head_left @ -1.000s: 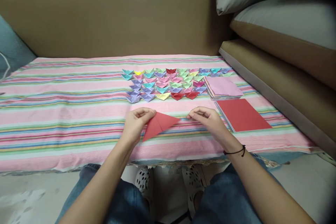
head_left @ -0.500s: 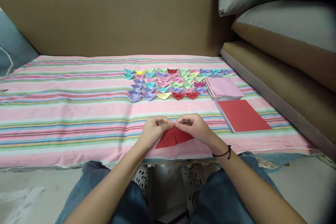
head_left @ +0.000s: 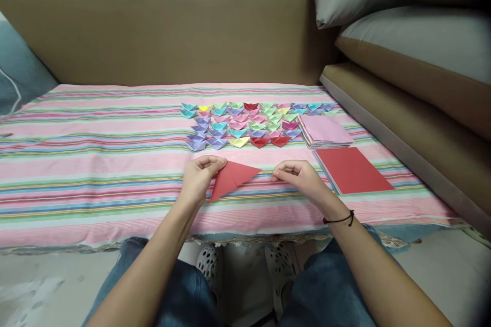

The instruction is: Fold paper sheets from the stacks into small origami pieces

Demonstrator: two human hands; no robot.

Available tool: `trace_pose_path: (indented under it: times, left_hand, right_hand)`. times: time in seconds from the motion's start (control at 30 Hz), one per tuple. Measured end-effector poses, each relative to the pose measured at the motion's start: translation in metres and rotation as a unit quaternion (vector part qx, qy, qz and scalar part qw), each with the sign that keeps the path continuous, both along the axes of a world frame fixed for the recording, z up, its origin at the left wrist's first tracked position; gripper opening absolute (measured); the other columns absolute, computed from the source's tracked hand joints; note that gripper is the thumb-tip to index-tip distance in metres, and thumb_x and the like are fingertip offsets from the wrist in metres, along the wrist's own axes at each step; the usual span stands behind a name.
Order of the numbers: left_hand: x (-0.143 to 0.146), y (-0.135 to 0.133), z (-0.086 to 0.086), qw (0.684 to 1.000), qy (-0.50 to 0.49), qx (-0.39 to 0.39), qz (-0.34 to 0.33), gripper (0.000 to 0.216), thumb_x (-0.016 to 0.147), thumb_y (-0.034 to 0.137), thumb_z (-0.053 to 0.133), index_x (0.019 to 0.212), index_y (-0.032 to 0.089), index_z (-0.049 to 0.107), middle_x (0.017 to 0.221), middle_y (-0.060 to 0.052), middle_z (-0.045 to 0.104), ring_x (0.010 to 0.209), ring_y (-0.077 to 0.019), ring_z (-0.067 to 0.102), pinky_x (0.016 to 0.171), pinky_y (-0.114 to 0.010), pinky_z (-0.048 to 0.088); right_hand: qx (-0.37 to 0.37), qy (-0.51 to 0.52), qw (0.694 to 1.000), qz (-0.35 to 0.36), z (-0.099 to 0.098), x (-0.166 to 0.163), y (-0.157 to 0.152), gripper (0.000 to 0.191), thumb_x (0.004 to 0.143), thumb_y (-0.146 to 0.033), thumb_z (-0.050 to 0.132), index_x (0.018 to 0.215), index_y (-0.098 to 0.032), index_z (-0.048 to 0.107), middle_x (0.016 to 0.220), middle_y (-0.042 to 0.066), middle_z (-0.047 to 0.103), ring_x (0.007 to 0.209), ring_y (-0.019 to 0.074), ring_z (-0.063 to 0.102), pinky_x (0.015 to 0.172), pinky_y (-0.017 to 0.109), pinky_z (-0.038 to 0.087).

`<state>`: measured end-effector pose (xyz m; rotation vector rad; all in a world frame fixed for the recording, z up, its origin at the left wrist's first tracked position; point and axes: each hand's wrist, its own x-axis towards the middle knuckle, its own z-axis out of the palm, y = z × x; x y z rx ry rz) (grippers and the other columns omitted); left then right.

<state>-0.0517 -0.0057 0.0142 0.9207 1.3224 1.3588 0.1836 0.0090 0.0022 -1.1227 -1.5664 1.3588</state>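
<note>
A folded red sheet of origami paper (head_left: 235, 179), triangular with a crease near its lower edge, is pinched at its upper left corner by my left hand (head_left: 199, 176). Its pointed end faces right. My right hand (head_left: 303, 179) is just beyond that point, apart from the paper, its fingers curled together with nothing visible in them. Further back, several rows of small folded paper boats (head_left: 238, 133) in many colours stand on the striped cloth (head_left: 126, 173).
To the right lie a stack of red-topped paper squares (head_left: 355, 169) and a pink-topped stack (head_left: 326, 129). Beyond them are a long brown cushion (head_left: 402, 133) and piled pillows (head_left: 418, 46). A brown backrest (head_left: 172, 36) rises behind the cloth.
My right hand has let go of the red paper and moved right. My left hand has shifted left and up with it, and the paper now shows as one triangle, turned sideways.
</note>
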Motion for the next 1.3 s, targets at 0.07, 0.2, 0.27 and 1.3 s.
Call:
trace_pose_path:
  times: [0.07, 0.2, 0.27, 1.3]
  left_hand:
    - [-0.002, 0.0, 0.001, 1.0, -0.012, 0.007, 0.0, 0.029, 0.047, 0.033, 0.084, 0.063, 0.014, 0.069, 0.064, -0.001, 0.067, 0.061, -0.0111, 0.057, 0.058, -0.021, 0.043]
    - [0.003, -0.001, -0.001, 0.998, -0.058, -0.003, -0.016, 0.032, 0.05, 0.035, 0.084, 0.067, 0.014, 0.068, 0.066, -0.001, 0.066, 0.06, -0.0102, 0.058, 0.058, -0.021, 0.045]
    - [0.008, -0.001, -0.005, 0.997, -0.07, -0.01, -0.024, 0.033, 0.052, 0.037, 0.082, 0.07, 0.014, 0.067, 0.067, 0.0, 0.065, 0.058, -0.0097, 0.057, 0.055, -0.02, 0.044]
    - [0.036, -0.016, -0.012, 0.992, -0.052, 0.045, -0.109, 0.049, 0.057, 0.029, 0.082, 0.091, 0.019, 0.048, 0.054, 0.006, 0.064, 0.053, -0.011, 0.06, 0.06, -0.022, 0.049]
  right_hand:
    - [-0.013, 0.04, 0.999, -0.024, -0.001, -0.001, 0.001, 0.027, 0.067, -0.043, 0.072, 0.067, -0.017, 0.067, 0.068, 0.004, 0.069, 0.067, 0.0163, 0.065, 0.069, 0.03, 0.052]
    - [-0.056, 0.104, 0.992, -0.039, -0.003, -0.013, -0.004, 0.031, 0.071, -0.048, 0.068, 0.077, -0.018, 0.068, 0.076, 0.004, 0.07, 0.069, 0.0158, 0.066, 0.068, 0.029, 0.053]
    - [-0.076, 0.121, 0.99, 0.005, -0.003, -0.022, -0.008, 0.031, 0.072, -0.047, 0.068, 0.085, -0.018, 0.069, 0.082, 0.005, 0.071, 0.075, 0.0175, 0.068, 0.07, 0.03, 0.054]
    - [-0.043, 0.212, 0.97, -0.115, -0.009, -0.05, -0.01, 0.026, 0.061, -0.031, 0.078, 0.08, -0.017, 0.068, 0.075, 0.004, 0.074, 0.068, 0.0193, 0.067, 0.066, 0.032, 0.054]
